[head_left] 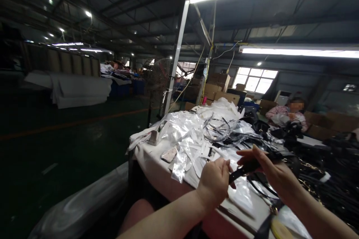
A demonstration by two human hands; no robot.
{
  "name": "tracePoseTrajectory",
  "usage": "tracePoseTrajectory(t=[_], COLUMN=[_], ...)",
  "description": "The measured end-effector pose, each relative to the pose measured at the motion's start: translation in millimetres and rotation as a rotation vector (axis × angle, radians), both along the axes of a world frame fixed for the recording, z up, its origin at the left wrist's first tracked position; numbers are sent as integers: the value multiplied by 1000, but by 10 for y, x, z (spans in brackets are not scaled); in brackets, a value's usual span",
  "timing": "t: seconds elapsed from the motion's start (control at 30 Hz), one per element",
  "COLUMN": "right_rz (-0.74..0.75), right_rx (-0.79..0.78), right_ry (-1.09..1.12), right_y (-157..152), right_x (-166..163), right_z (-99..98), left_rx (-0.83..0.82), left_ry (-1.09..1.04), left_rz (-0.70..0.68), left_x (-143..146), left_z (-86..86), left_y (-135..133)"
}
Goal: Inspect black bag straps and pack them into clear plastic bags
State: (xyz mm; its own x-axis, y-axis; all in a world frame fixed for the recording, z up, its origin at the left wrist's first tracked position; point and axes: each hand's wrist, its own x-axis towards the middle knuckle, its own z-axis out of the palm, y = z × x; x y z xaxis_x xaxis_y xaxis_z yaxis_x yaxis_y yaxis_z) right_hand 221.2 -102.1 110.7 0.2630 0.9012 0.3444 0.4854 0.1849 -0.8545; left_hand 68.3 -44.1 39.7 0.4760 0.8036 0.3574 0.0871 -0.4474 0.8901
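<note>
A narrow black strap (237,175) with metal fittings stretches between my two hands above the table's front edge. My left hand (214,179) is closed, its fingers wrapped round the strap's near end. At the strap's other end is my right hand (269,166), with thumb and fingers on either side of its wider dark part; the palm side is partly hidden. Below them, clear plastic bags (244,194) and a looped black cord lie on the white-covered table (150,155). A phone in a patterned case (169,154) rests left of my hands.
Clear plastic sleeves (182,127) heap across the table's middle. Black straps and chains (322,179) pile up at the right. A metal post (178,52) rises behind the table. Across from me sits a person (288,114) near cardboard boxes (322,123). A plastic-wrapped roll (84,201) lies on the floor.
</note>
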Motion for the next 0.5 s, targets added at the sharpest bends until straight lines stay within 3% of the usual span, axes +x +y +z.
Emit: tracePoseTrajectory(t=[0.17, 0.4, 0.5], right_rz=[59, 62, 64], right_rx=[-100, -315, -406], right_ry=[93, 603, 742], right_y=[-111, -193, -198], right_x=[2, -129, -81], right_z=[114, -127, -234], left_rx=[69, 240, 257], left_ry=[70, 201, 231], left_rz=[-48, -89, -7], left_x=[-23, -105, -173], left_z=[-149, -257, -305], left_y=[-93, -167, -116])
